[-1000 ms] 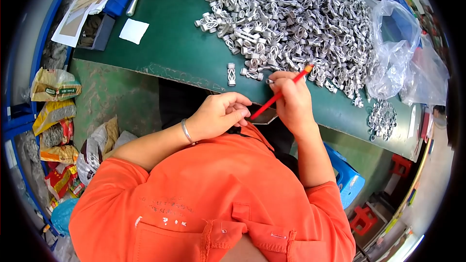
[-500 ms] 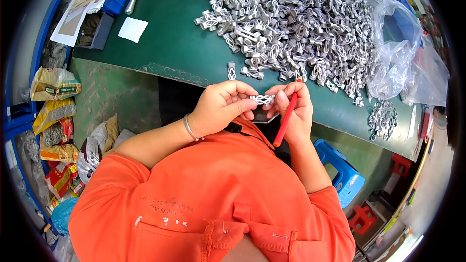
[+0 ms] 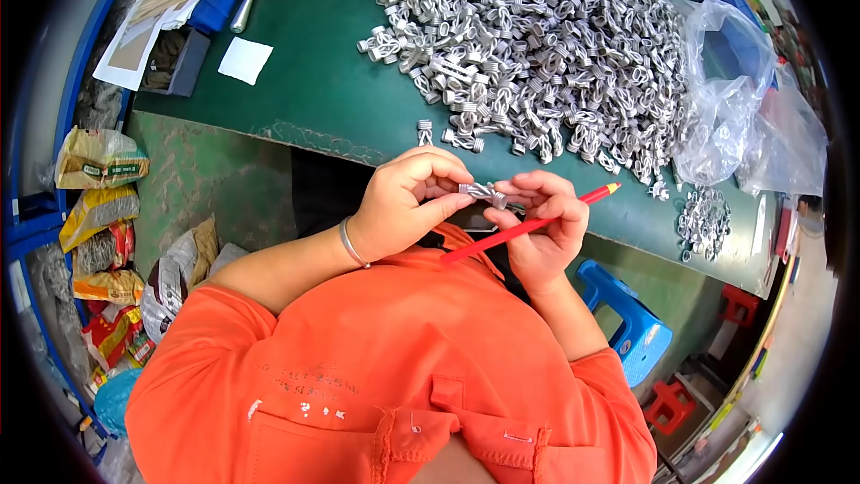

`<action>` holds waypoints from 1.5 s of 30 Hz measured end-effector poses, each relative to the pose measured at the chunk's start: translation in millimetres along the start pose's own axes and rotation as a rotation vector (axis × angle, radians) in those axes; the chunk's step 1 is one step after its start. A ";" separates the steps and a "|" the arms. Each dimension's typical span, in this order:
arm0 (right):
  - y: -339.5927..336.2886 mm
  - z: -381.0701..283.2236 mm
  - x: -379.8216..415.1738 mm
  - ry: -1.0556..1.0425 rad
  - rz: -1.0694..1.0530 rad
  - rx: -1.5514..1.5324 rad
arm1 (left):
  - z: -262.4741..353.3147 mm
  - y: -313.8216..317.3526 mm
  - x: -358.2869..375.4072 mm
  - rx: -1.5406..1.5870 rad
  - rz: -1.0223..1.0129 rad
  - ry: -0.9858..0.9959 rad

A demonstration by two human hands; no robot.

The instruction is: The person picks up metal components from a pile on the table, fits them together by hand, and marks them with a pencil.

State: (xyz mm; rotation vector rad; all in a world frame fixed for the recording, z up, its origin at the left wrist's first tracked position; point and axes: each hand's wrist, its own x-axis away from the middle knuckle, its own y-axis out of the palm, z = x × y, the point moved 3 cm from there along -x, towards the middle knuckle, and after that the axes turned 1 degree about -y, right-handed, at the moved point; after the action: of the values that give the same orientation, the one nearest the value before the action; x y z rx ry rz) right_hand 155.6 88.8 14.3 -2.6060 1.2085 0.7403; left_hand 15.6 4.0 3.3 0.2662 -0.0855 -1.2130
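Observation:
Between my two hands, in front of my chest, is a small silver metal part [image 3: 482,194] with twisted, looped strands and a ribbed end. My left hand [image 3: 408,202] is closed, pinching its left end between thumb and fingers. A red pencil [image 3: 528,226] lies across the fingers of my right hand [image 3: 548,229], its sharpened tip pointing up to the right. The fingertips of that hand are also right at the part's right end. A big heap of similar metal parts [image 3: 537,54] covers the table beyond, and one single part [image 3: 425,133] lies near the edge.
The green table [image 3: 313,81] bears a white paper square [image 3: 245,58], clear plastic bags [image 3: 726,99] and a small pile of little metal pieces [image 3: 703,224]. A blue stool [image 3: 632,323] stands below at right. Printed sacks [image 3: 103,159] are stacked on the left.
The red pencil has swung from steep to flatter, its tip now out to the right. My right hand has shifted slightly down, and the metal part has turned between my fingers.

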 end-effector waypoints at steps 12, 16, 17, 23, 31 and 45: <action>-7.5 7.2 -6.8 0.039 -0.007 0.261 | 3.9 -11.0 10.6 -0.337 -0.079 -0.053; -5.3 25.2 -18.2 0.050 -0.042 0.453 | -7.0 -11.1 15.3 -0.372 -0.091 -0.083; -2.6 26.6 -21.1 0.043 -0.084 0.536 | -5.6 -12.3 15.4 -0.411 -0.124 -0.088; 9.4 28.1 -30.7 -0.134 -0.249 0.739 | -1.2 -18.0 11.0 -0.406 -0.100 -0.232; -3.2 18.2 -11.6 0.557 0.018 -0.119 | -4.4 -10.8 2.8 0.009 0.026 -0.262; -6.6 11.5 -1.1 0.126 -0.011 0.092 | 9.1 -2.7 -1.3 -0.166 -0.040 0.073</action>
State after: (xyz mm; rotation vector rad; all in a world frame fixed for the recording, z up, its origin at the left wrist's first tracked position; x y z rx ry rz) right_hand 155.8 98.0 4.6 -2.6154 1.2297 0.5124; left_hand 10.7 2.9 11.6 0.1673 0.0847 -1.2412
